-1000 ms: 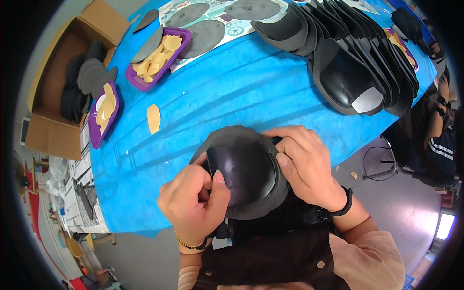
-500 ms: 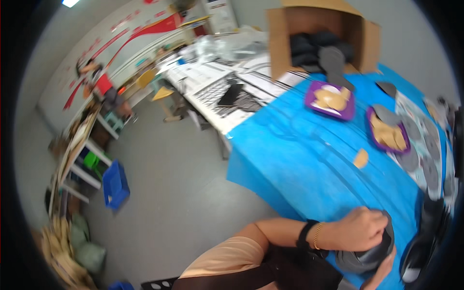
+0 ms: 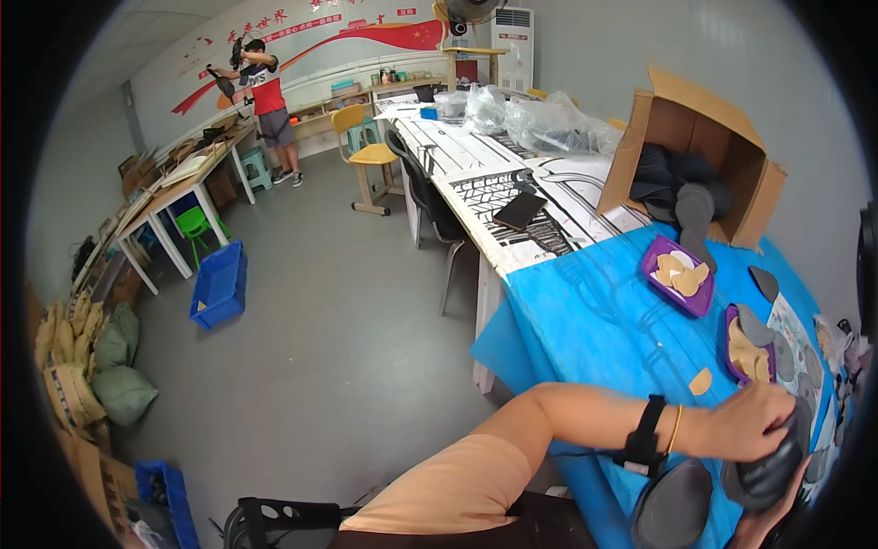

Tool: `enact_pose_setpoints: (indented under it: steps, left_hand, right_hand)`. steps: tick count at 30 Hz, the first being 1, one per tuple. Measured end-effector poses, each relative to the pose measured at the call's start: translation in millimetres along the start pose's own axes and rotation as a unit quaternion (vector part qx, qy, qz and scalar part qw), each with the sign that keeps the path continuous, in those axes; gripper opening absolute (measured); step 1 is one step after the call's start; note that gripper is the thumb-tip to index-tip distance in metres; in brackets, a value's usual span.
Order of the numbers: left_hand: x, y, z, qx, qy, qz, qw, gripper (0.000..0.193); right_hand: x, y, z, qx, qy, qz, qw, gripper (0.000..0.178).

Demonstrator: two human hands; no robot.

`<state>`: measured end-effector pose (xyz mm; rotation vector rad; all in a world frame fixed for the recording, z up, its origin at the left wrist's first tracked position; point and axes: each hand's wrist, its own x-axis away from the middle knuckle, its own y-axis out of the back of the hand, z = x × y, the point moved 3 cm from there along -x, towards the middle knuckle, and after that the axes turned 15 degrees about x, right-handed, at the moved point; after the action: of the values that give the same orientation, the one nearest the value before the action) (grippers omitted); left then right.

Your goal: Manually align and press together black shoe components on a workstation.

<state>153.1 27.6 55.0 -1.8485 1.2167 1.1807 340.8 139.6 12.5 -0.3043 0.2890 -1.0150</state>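
My left hand, with a black strap and a gold bracelet at its wrist, is closed over the top of a dark insole. Along the lower right edge of that insole shows part of my right hand, gripping it from beneath; most of its fingers are hidden. A grey insole lies on the blue cloth, just left of both hands. Beyond my left hand is a loose tan half-round piece. A purple basket of tan pieces stands close behind it.
Another purple basket with tan pieces sits farther back. A cardboard box on its side spills dark insoles. A phone lies on the patterned table. A blue crate is on the floor; a person stands at far left.
The view has swung, so the table and box sit farther right and lower. My hands have shifted right with the dark insole; the grey insole now shows separately beside them.
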Motion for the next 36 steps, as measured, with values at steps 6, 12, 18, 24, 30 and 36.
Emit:
enact_pose_setpoints:
  steps: [6, 12, 18, 24, 30, 36]
  left_hand:
    - [10, 24, 40, -0.04, -0.003, 0.006, 0.999, 0.027]
    - [24, 52, 33, -0.075, 0.073, 0.026, 0.994, 0.026]
    - [19, 35, 29, 0.001, 0.093, 0.026, 0.995, 0.02]
    - [14, 40, 14, -0.098, -0.036, 0.066, 0.992, 0.021]
    - [15, 38, 12, -0.086, -0.119, 0.195, 0.97, 0.025]
    - [17, 31, -5, -0.162, -0.242, 0.267, 0.919, 0.012]
  right_hand:
    - [-42, 40, -65, 0.069, 0.114, -0.14, 0.981, 0.054]
    - [-12, -62, -73, 0.088, 0.055, 0.151, 0.983, 0.061]
    - [6, -52, -51, 0.19, 0.11, 0.213, 0.952, 0.084]
    - [9, -49, -51, 0.062, 0.082, 0.244, 0.964, 0.076]
    - [2, -63, -32, 0.087, -0.077, 0.102, 0.988, 0.045]
    - [3, -59, -41, 0.04, -0.014, 0.018, 0.999, 0.042]
